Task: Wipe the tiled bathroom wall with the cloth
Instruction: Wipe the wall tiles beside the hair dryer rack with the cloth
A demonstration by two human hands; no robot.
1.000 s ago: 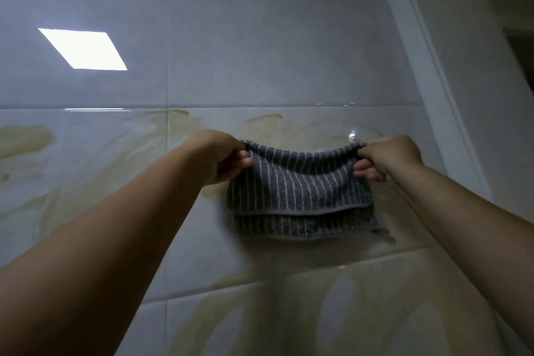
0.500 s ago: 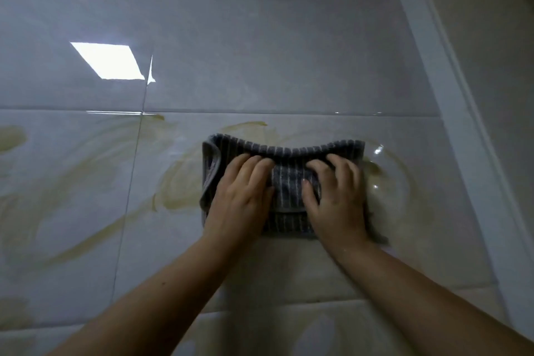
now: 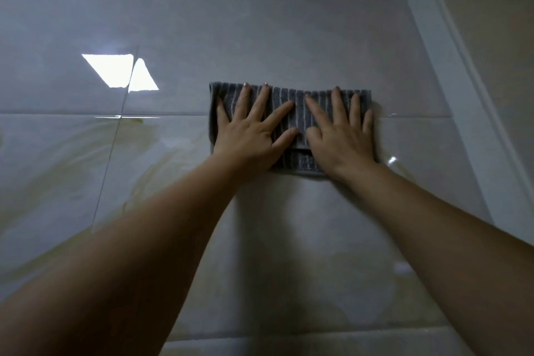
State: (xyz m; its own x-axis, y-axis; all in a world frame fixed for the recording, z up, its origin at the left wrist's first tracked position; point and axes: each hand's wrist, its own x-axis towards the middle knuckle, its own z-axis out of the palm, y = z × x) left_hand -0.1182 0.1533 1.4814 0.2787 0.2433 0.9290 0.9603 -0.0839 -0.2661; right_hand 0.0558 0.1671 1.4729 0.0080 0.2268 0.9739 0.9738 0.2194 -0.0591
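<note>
A glossy tiled bathroom wall [image 3: 289, 23] of large pale tiles is filling almost the whole view. A horizontal grout line [image 3: 57, 113] is running across it, and a vertical joint is crossing that line on the left. Along the right side a white corner strip [image 3: 450, 101] is slanting downward, with a beige adjoining wall [image 3: 497, 37] showing beyond it. Two bare arms are reaching in from the bottom corners, the left forearm [image 3: 130, 254] and the right forearm [image 3: 448, 240], and are converging toward the middle. Yellowish-brown smears [image 3: 95, 159] are spreading over the tiles below the grout line on the left. A bright reflection [image 3: 112, 69] of a light is shining on the upper left tiles, split by the vertical joint.

The cloth [image 3: 291, 93], a folded grey towel with thin pale stripes, is lying flat against the wall right of centre and straddling the horizontal grout line. The left hand [image 3: 248, 139] is pressing on its left half, palm flat and fingers straight and spread, clasping nothing. The right hand [image 3: 344, 141] is pressing on the right half in the same way, its fingers splayed and not curled round the fabric. The two thumbs are pointing toward each other, close but apart, with a strip of striped fabric showing between them. A small glint [image 3: 391, 160] is gleaming on the tile just beside the cloth's lower right corner.
</note>
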